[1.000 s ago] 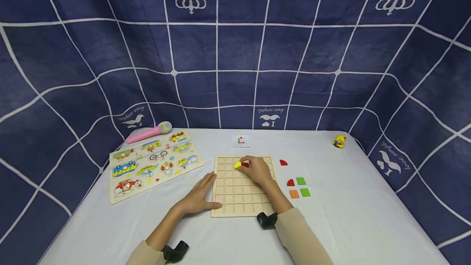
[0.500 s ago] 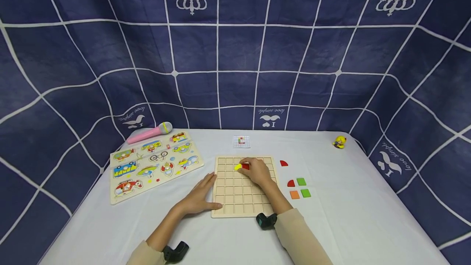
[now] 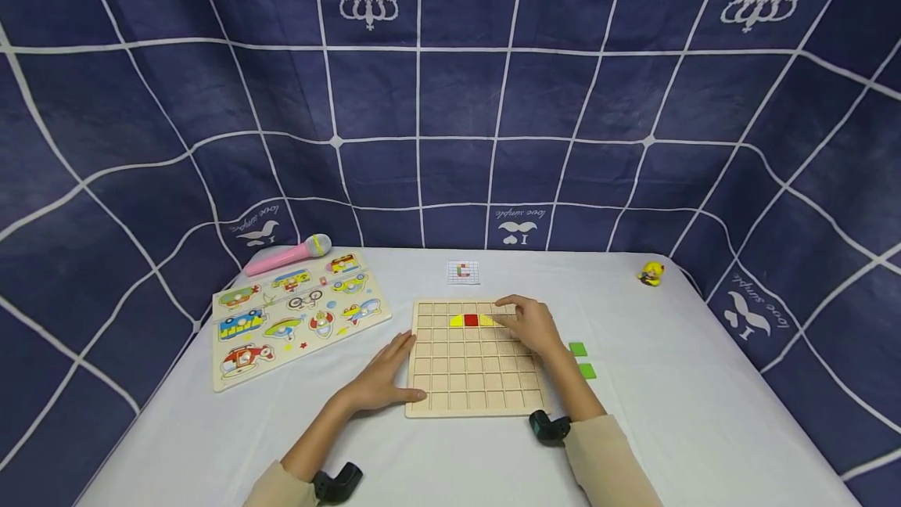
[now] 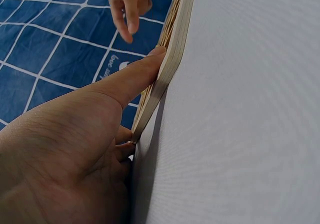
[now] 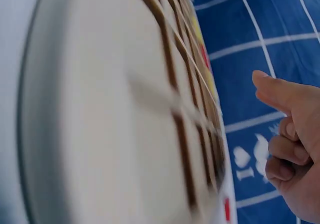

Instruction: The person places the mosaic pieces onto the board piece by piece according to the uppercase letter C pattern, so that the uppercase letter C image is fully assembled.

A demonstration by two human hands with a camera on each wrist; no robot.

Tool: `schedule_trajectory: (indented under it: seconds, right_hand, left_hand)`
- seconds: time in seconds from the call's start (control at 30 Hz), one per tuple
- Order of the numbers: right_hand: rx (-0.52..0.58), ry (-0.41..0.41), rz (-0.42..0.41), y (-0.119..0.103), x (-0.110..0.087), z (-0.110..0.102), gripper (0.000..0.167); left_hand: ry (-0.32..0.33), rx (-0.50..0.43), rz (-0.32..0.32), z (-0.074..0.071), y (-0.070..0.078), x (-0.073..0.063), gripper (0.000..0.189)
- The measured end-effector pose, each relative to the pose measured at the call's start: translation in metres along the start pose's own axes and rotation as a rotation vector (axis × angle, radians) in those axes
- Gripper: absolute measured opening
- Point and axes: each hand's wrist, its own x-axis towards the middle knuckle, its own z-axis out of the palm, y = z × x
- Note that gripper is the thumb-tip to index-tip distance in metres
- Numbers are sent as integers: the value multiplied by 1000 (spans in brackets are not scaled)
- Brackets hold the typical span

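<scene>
A square wooden grid board (image 3: 457, 378) lies on the table. Near its far edge a red square tile (image 3: 471, 320) sits between two yellow pieces, the left yellow piece (image 3: 457, 321) and the right yellow piece (image 3: 486, 321). My left hand (image 3: 380, 380) rests at the board's left side, its thumb over the rim in the left wrist view. My right hand (image 3: 529, 325) is raised over the board's far right part, its fingers loosely bent with nothing between them. In the right wrist view, the right hand (image 5: 295, 139) appears apart from the board's surface.
Two green tiles (image 3: 578, 349) lie right of the board, beside my right forearm. A small pattern card (image 3: 462, 272) lies beyond the board. On the left are a vehicle puzzle board (image 3: 296, 343) and a pink toy microphone (image 3: 288, 254). A yellow figurine (image 3: 651, 273) stands far right.
My right hand has let go of the red square tile and moved right, uncovering it and the right yellow piece. The arm now hides the red and orange pieces. My left hand stays put.
</scene>
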Motion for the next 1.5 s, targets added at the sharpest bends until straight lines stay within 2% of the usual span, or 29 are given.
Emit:
schedule_trajectory:
  seconds: [0.2,0.37,0.57,0.77,1.03,1.27,1.5]
  right_hand:
    - [-20,-28,20,30,-13,-44,29]
    - [-38,-68,105,58,-33,-79,34]
    - [-43,-124,142,84,-56,-99,32]
    - [-32,-180,163,97,-65,-100,31]
    - [-53,-156,166,103,-65,-95,27]
    - [-70,-114,133,85,-57,-90,28]
    - [-31,-125,79,58,-43,-64,29]
  left_hand:
    - [-1,4,9,0,0,0,104]
    - [-4,9,-1,0,0,1,104]
    - [-6,4,4,-1,0,1,104]
    - [-6,5,7,-2,0,2,105]
    - [-11,-3,2,-1,0,2,105]
    - [-14,8,-10,-1,1,2,106]
    - [2,-6,-3,0,0,1,105]
